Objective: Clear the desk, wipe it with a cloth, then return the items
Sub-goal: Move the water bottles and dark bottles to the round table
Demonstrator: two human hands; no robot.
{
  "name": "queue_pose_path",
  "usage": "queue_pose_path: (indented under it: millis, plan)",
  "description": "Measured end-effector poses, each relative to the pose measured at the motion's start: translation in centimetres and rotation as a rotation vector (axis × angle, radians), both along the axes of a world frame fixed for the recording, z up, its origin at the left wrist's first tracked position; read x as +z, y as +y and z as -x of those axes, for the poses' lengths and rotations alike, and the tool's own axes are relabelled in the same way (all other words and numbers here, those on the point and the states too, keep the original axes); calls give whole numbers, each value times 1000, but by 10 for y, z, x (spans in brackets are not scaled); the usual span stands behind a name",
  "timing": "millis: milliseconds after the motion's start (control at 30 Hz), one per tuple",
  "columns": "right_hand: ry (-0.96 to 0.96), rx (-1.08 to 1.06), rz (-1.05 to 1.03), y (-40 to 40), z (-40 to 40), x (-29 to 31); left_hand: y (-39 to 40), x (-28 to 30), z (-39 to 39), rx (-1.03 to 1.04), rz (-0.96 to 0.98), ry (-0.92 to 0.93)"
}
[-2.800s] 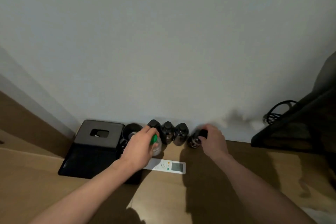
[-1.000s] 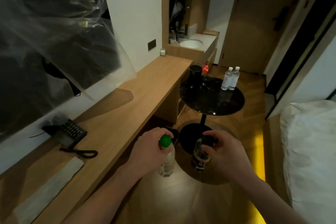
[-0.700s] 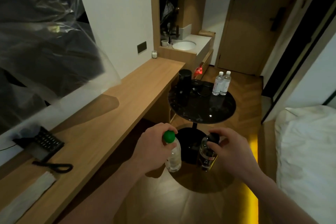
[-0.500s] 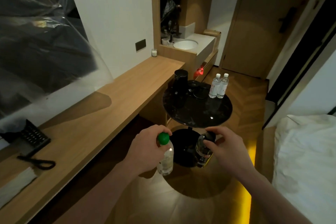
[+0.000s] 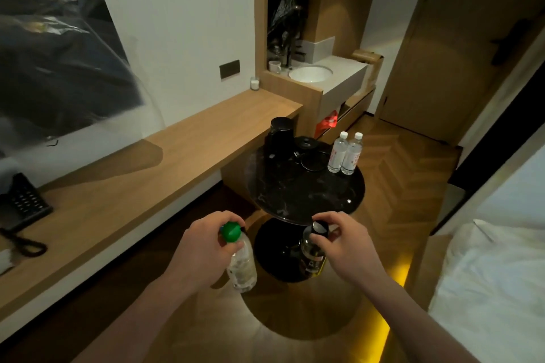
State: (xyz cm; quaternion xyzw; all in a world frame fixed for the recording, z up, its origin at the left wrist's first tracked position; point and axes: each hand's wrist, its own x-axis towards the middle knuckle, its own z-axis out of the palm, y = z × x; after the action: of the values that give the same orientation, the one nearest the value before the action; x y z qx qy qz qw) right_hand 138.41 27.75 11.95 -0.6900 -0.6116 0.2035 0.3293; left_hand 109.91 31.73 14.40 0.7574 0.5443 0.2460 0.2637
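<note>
desk [image 5: 188,153] clearing looks to be the step in hand: the long wooden top runs from lower left of the frame toward the centre. the left hand [image 5: 203,250] is clamped around the neck of a clear bottle with a green cap [image 5: 240,262], low centre of the frame. just right of it, the right hand [image 5: 345,247] pinches the top of a dark bottle [image 5: 312,256]. both bottles hang over the floor, short of the round black table [image 5: 306,188] at centre, where a dark kettle [image 5: 280,132] and two white-capped water bottles [image 5: 345,153] already stand. a phone [image 5: 23,203] remains on the desk at the left edge. next, i judge, both bottles need carrying forward and setting upright on the table's bare near part.
</note>
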Motion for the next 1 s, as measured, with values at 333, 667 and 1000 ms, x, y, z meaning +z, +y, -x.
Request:
queue_pose_path:
  millis: [333, 667, 1000]
  plan:
    - [32, 0, 21, 72, -65, -17, 67, -12, -69, 3, 28, -7]
    - [3, -87, 74, 154, -132, -35, 172, -33, -145, -108, 43, -3]
    - [36, -138, 91, 214, -208, -49, 242, -54, -224, -122, 61, 58]
